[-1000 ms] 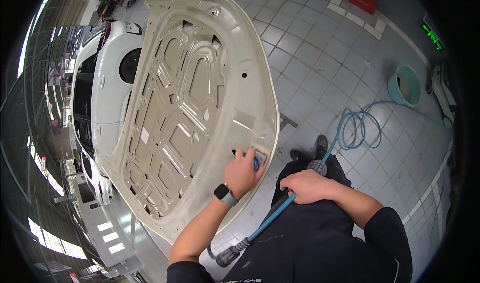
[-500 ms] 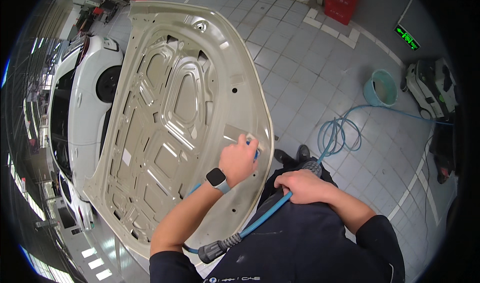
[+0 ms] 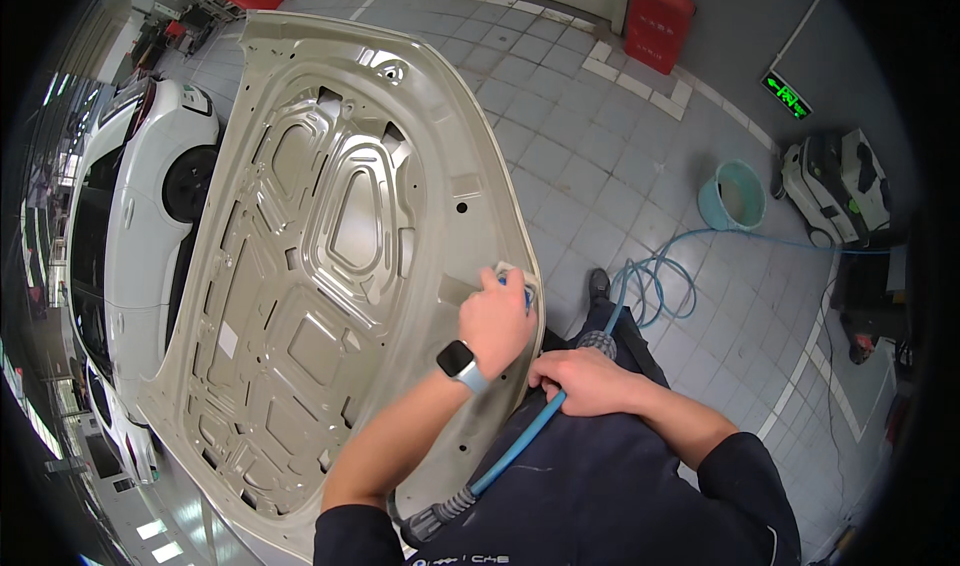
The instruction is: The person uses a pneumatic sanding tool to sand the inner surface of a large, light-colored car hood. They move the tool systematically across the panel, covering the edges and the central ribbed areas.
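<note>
My left hand (image 3: 497, 321), with a watch on its wrist, is closed around a small blue and pale sanding block (image 3: 527, 291). The block is against a large beige car hood (image 3: 455, 256), close to its right edge; my fingers hide most of it. The hood's ribbed inner side with cut-outs faces up. My right hand (image 3: 590, 381) is at my waist, wrapped round a blue hose (image 3: 520, 453). From there the hose runs down left across my front to a dark ribbed coupling (image 3: 438, 519).
Blue hose loops (image 3: 655, 291) lie on the tiled floor (image 3: 570, 166) at the right, beside a teal bucket (image 3: 731, 196). A wheeled grey machine (image 3: 825, 191) and a red box (image 3: 658, 28) stand by the wall. A white car (image 3: 150, 216) is beyond the hood at left.
My left hand and the block have moved slightly farther away along the hood and closer to its right edge. My right hand keeps hold of the hose. The view has shifted a little.
</note>
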### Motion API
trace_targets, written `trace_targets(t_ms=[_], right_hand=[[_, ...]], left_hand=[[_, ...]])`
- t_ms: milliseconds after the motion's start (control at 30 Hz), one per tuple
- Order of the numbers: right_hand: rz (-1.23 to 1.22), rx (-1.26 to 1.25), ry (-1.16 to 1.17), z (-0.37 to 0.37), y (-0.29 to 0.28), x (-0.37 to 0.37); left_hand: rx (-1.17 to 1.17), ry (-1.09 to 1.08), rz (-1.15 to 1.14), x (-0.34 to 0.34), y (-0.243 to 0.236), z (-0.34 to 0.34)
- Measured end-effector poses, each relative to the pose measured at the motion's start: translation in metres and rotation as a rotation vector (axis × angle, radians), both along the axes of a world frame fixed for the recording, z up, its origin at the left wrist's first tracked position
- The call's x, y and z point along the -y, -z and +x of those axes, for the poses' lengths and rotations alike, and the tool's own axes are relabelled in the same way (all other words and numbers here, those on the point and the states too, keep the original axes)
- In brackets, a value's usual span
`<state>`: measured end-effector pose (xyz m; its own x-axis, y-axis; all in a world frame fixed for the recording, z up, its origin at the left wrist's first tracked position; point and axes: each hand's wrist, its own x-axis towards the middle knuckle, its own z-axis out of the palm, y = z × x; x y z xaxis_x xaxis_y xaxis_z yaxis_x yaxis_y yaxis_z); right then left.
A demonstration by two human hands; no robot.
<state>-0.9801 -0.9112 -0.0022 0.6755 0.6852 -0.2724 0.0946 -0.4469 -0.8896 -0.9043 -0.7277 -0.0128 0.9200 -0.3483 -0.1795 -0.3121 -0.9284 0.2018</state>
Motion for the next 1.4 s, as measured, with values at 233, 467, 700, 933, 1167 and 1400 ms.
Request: trace_targets(t_ms=[233,467,700,933,1167,1400], right_hand=[[-0.036,0.015,-0.038,0.036,0.001,0.023],[-0.003,-0.043,-0.280,0.117,0.014,0.058],[0.023,-0.056,-0.316,0.200,0.026,0.111],[0.111,-0.165,-0.646,0.235,0.032,0.109],[0.173,-0.128,-0.851,0.244,0.036,0.107],[0.088,-0.121,-0.832,0.276,0.034,0.139]], left_hand=[[-0.095,-0.181,-0.005,0.011,-0.012,-0.029],[-0.076,-0.363,0.056,0.031,-0.002,0.043],[-0.051,-0.473,0.091,0.043,0.008,0.124],[-0.229,-0.565,0.257,0.079,-0.022,0.061],[-0.271,-0.611,0.308,0.090,-0.021,0.062],[-0.154,-0.825,0.088,0.035,-0.012,0.072]])
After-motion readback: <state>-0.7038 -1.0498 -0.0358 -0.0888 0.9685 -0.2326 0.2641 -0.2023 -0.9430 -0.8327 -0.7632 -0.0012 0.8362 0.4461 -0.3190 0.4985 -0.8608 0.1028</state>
